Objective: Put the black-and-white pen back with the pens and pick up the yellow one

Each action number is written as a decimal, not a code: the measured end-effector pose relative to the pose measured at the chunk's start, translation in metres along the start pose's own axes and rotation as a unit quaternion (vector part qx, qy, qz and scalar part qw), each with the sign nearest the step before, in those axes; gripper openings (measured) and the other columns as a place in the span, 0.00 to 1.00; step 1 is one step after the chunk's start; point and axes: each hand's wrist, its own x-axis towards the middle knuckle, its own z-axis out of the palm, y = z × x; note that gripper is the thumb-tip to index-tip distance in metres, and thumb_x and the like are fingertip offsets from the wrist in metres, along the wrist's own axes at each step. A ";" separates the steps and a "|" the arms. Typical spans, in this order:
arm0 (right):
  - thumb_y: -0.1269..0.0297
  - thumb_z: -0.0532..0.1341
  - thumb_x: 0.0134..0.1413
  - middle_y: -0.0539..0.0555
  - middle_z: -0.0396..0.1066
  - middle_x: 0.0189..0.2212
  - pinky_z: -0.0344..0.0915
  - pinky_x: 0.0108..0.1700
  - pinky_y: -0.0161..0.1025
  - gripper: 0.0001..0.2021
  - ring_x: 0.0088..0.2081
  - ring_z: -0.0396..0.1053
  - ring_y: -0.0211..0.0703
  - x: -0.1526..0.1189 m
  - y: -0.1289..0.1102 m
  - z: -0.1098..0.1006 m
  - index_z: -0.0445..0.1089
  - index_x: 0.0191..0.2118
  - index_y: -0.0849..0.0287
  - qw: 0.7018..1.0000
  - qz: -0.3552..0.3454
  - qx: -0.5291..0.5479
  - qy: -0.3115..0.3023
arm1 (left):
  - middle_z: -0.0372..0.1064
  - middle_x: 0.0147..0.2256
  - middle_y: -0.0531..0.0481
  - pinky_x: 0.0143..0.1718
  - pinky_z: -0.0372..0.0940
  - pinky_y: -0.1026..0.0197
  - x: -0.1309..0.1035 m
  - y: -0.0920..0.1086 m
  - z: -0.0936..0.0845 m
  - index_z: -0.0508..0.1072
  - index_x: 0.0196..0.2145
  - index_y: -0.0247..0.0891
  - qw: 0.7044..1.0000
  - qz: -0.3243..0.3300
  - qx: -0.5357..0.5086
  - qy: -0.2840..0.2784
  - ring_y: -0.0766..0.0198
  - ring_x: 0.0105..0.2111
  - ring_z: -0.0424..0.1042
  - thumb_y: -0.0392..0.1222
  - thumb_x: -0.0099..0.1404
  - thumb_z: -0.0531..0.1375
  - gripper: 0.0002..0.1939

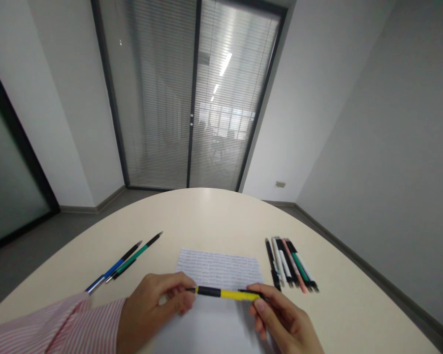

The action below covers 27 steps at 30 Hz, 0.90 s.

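A yellow pen point(231, 294) with a black grip is held level between my two hands, above a sheet of paper point(214, 268). My left hand point(162, 300) pinches its tip end between thumb and fingers. At the other end, where a black clip shows, my right hand point(276, 312) grips it with thumb and fingertips. Rows of small writing cover the far part of the sheet; its near part looks blank, and my hands hide some of it.
Left on the round table point(206, 211) lie a blue pen point(114, 266) and a green pen point(135, 256). To the right, several pens point(290, 263) in black, white, pink and green lie side by side. Beyond the table stands a glass partition with blinds point(192, 98).
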 end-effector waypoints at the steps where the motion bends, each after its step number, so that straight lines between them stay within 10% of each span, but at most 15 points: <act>1: 0.43 0.70 0.40 0.50 0.73 0.20 0.63 0.26 0.33 0.23 0.20 0.65 0.35 0.000 0.000 0.000 0.79 0.36 0.57 1.000 0.000 -0.003 0.001 | 0.76 0.23 0.55 0.27 0.65 0.71 0.000 -0.001 0.001 0.78 0.34 0.40 1.000 -0.007 -0.011 0.008 0.67 0.23 0.74 0.43 0.60 0.61 0.08; 4: 0.43 0.69 0.40 0.50 0.73 0.21 0.62 0.25 0.32 0.23 0.20 0.65 0.34 0.000 0.000 -0.001 0.78 0.36 0.58 1.000 0.002 -0.006 0.004 | 0.77 0.26 0.55 0.29 0.68 0.70 0.000 0.000 0.002 0.75 0.41 0.40 0.998 -0.034 -0.040 0.038 0.66 0.24 0.75 0.40 0.56 0.64 0.13; 8: 0.42 0.69 0.40 0.50 0.73 0.21 0.61 0.25 0.33 0.24 0.20 0.65 0.34 0.000 0.000 -0.002 0.78 0.36 0.58 1.000 0.009 -0.002 0.003 | 0.77 0.28 0.50 0.34 0.69 0.68 0.001 0.006 0.000 0.74 0.28 0.38 0.997 -0.039 -0.054 0.047 0.63 0.30 0.76 0.37 0.57 0.63 0.02; 14: 0.43 0.69 0.40 0.50 0.73 0.20 0.61 0.25 0.32 0.23 0.21 0.65 0.35 0.000 0.000 -0.001 0.78 0.36 0.57 1.000 0.007 0.006 0.004 | 0.73 0.30 0.47 0.36 0.70 0.65 0.005 0.010 -0.005 0.65 0.20 0.38 0.991 0.004 -0.116 0.070 0.61 0.32 0.74 0.31 0.53 0.64 0.11; 27: 0.44 0.70 0.41 0.50 0.72 0.20 0.61 0.24 0.32 0.23 0.21 0.64 0.35 0.002 0.001 -0.005 0.78 0.36 0.59 1.000 0.005 0.022 0.021 | 0.75 0.32 0.45 0.37 0.71 0.60 0.006 0.010 -0.006 0.66 0.25 0.38 0.983 -0.058 -0.140 0.103 0.58 0.33 0.76 0.37 0.55 0.62 0.07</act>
